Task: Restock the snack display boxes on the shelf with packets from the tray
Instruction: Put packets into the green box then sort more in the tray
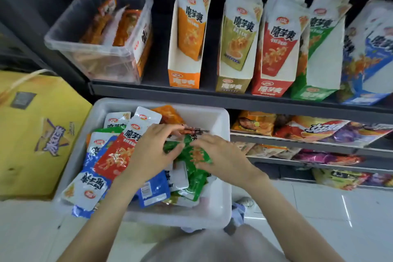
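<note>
— While both hands are down in the white tray (221,202), what are they on?
— Green packets (192,155) in the heap. The left hand (153,151) pinches one with curled fingers; the right hand (221,155) lies over them, grip unclear.
— And the rest of the heap?
— Glossy sachets with white tops: a red packet (116,155), blue ones, an orange one.
— The display boxes?
— Upright on the dark shelf (212,98) above: orange box (185,80), olive, red, green, blue.

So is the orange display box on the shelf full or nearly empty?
Nearly empty. The orange display box holds only a few packets at its back, with bare white wall in front.
</note>
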The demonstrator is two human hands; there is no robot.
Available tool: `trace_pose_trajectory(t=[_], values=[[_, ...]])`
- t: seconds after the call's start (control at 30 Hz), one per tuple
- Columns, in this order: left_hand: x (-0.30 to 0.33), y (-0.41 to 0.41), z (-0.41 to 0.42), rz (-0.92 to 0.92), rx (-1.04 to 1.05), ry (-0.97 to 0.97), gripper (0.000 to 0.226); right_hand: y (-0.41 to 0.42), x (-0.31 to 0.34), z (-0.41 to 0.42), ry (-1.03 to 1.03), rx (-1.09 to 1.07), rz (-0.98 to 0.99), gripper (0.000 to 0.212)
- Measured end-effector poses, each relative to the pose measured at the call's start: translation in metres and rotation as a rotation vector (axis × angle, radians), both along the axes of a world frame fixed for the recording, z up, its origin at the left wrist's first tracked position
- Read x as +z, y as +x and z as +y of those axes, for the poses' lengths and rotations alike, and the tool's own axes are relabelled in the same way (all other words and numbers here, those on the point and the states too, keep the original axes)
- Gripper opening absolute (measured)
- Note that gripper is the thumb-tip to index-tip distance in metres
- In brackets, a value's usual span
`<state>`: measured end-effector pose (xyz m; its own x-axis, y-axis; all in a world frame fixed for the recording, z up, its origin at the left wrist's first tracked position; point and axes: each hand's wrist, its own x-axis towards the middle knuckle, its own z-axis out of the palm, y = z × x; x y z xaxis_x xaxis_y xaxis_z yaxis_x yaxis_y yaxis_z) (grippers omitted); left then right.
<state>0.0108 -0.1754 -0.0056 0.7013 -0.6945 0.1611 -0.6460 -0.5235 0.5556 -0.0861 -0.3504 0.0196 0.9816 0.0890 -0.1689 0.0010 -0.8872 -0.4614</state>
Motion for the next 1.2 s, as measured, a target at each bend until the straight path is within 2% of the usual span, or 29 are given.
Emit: trace_pose_trajectory(t=[0.07, 0.13, 0.2, 0.27, 0.33, 0.4, 0.5, 0.57, 0.63, 0.7, 0.77, 0.87, 0.97, 1.1, 1.2], values=[[-0.013, -0.007, 0.017, -0.096, -0.055, 0.191, 0.056, 0.006, -0.014, 0.011, -0.152, 0.074, 0.156, 0.065], [-0.022, -0.014, 0.027, -0.081, -0.074, 0.299, 0.059, 0.009, -0.025, 0.018, -0.216, 0.033, 0.248, 0.071], [-0.029, -0.018, 0.03, 0.012, -0.059, 0.348, 0.056, 0.009, -0.031, 0.024, -0.266, 0.012, 0.277, 0.06], [-0.034, -0.023, 0.028, 0.063, -0.019, 0.337, 0.052, 0.006, -0.031, 0.029, -0.286, -0.009, 0.214, 0.038], [-0.032, -0.027, 0.024, 0.147, 0.062, 0.237, 0.046, 0.006, -0.03, 0.027, -0.23, -0.118, 0.077, 0.025], [-0.021, -0.03, 0.017, 0.335, 0.185, 0.04, 0.038, 0.004, -0.028, 0.02, -0.087, -0.277, -0.172, 0.021], [0.002, -0.035, 0.003, 0.841, 0.357, -0.265, 0.04, -0.006, -0.014, 0.006, 0.057, -0.441, -0.561, 0.014], [0.016, -0.039, -0.006, 1.151, 0.357, -0.421, 0.052, -0.015, -0.001, 0.004, 0.15, -0.409, -0.638, 0.018], [0.024, -0.045, -0.014, 1.259, 0.348, -0.592, 0.057, -0.022, 0.007, 0.009, 0.179, -0.208, -0.641, 0.02], [0.025, -0.048, -0.019, 1.195, 0.398, -0.738, 0.038, -0.027, 0.006, 0.014, 0.196, -0.028, -0.619, 0.019], [0.023, -0.046, -0.018, 1.028, 0.396, -0.777, 0.021, -0.031, 0.006, 0.016, 0.323, -0.031, -0.564, 0.021], [0.025, -0.041, -0.015, 0.876, 0.343, -0.718, 0.027, -0.034, 0.012, 0.008, 0.492, -0.161, -0.557, 0.019], [0.027, -0.037, -0.014, 0.782, 0.275, -0.636, 0.032, -0.032, 0.017, -0.004, 0.478, -0.339, -0.57, 0.019], [0.032, -0.034, -0.019, 0.678, 0.077, -0.453, 0.036, -0.029, 0.025, -0.023, 0.46, -0.517, -0.518, 0.045], [0.039, -0.034, -0.028, 0.584, -0.081, -0.276, 0.04, -0.03, 0.038, -0.035, 0.57, -0.548, -0.411, 0.065]])
